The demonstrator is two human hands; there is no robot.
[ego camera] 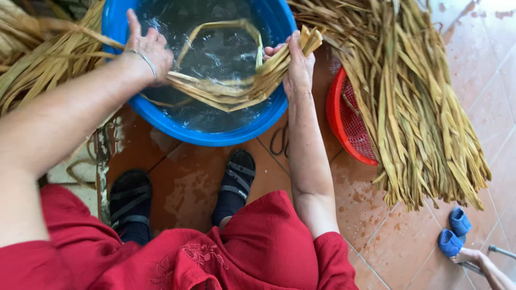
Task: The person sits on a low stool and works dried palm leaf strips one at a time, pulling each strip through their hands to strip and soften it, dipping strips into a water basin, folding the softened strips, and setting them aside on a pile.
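Right hand (pixel 297 63) clenched leaf bundle (pixel 236 88) | left hand (pixel 150 51) gripped opposite end | blue basin (pixel 269 115) beneath both | better dipped evenly, grip firm.

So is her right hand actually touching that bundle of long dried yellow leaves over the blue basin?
Touching. The head view shows the right hand closed around the bundle of dried yellow leaves.

Loose red embroidered garment (pixel 258 252), thin silver metal bangle (pixel 146 62) on the left wrist, black strapped sandals (pixel 130 201) over dark socks.
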